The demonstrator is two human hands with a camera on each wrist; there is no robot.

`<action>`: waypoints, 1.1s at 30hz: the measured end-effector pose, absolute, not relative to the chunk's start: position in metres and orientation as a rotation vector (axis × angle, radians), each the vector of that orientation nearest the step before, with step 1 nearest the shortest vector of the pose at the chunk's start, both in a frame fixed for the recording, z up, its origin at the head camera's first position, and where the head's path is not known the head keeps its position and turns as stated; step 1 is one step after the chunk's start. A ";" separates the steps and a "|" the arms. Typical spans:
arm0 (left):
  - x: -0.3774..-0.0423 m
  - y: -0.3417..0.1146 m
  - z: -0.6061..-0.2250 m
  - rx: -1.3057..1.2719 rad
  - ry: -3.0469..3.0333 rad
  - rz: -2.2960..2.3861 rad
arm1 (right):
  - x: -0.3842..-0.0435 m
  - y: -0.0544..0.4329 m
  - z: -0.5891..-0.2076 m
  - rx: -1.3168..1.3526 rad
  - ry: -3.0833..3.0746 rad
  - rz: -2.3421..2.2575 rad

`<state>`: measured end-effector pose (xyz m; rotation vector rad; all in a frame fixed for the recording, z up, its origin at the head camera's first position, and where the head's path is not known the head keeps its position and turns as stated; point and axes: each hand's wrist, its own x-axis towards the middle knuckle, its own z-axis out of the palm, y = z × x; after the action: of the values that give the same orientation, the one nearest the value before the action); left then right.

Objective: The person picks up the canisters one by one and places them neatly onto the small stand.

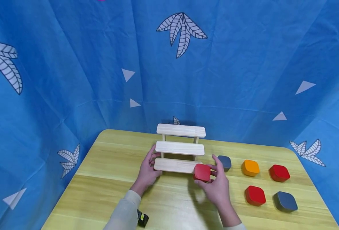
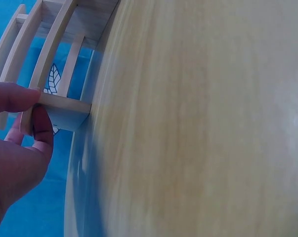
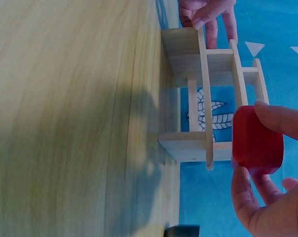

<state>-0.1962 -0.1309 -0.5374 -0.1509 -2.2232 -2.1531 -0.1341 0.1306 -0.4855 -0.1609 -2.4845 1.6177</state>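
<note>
A small wooden rack (image 1: pixel 179 148) with three stepped shelves stands near the back of the table. My left hand (image 1: pixel 148 171) pinches the left end of its lowest shelf between thumb and fingers, as the left wrist view (image 2: pixel 20 143) also shows. In my right hand (image 1: pixel 217 187) is a red rounded-square block (image 1: pixel 201 172), gripped between thumb and fingers. The red block (image 3: pixel 257 139) is held at the right end of the lowest shelf; in the right wrist view it appears apart from the shelf. The shelves' tops carry nothing visible.
Right of the rack lie a dark blue block (image 1: pixel 225 162), an orange block (image 1: pixel 250 168), a red block (image 1: pixel 279 173), another red block (image 1: pixel 255 195) and another dark blue block (image 1: pixel 285 201). A blue curtain (image 1: pixel 230 80) hangs behind the wooden table (image 1: pixel 100 191).
</note>
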 end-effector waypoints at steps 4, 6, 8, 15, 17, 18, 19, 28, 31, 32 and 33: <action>-0.196 -0.131 -0.537 -0.143 -2.233 -2.153 | -0.135 0.127 -0.484 -0.157 -2.486 1.628; -0.195 -0.131 -0.535 -0.146 -2.235 -2.163 | -0.136 0.125 -0.485 -0.157 -2.486 1.634; -0.192 -0.131 -0.529 -0.157 -2.224 -2.183 | -0.136 0.123 -0.484 -0.156 -2.481 1.637; -0.182 -0.130 -0.509 -0.176 -2.228 -2.185 | -0.137 0.118 -0.485 -0.154 -2.457 1.663; -0.182 -0.130 -0.508 -0.179 -2.229 -2.177 | -0.138 0.117 -0.485 -0.154 -2.451 1.672; -0.182 -0.130 -0.508 -0.181 -2.229 -2.175 | -0.138 0.117 -0.486 -0.152 -2.449 1.677; -0.182 -0.130 -0.508 -0.174 -2.234 -2.176 | -0.138 0.116 -0.486 -0.150 -2.444 1.684; -0.182 -0.130 -0.509 -0.179 -2.235 -2.172 | -0.141 0.109 -0.489 -0.136 -2.440 1.696; -0.182 -0.131 -0.509 -0.184 -2.231 -2.176 | -0.142 0.106 -0.489 -0.120 -2.433 1.695; -0.182 -0.131 -0.510 -0.188 -2.229 -2.176 | -0.143 0.106 -0.489 -0.115 -2.429 1.698; -0.183 -0.131 -0.510 -0.187 -2.227 -2.181 | -0.143 0.105 -0.489 -0.110 -2.423 1.702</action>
<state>-0.1826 -0.1308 -0.5095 -0.1872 -2.2266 -2.1807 -0.1432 0.1047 -0.4893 -0.1101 -2.4226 1.7016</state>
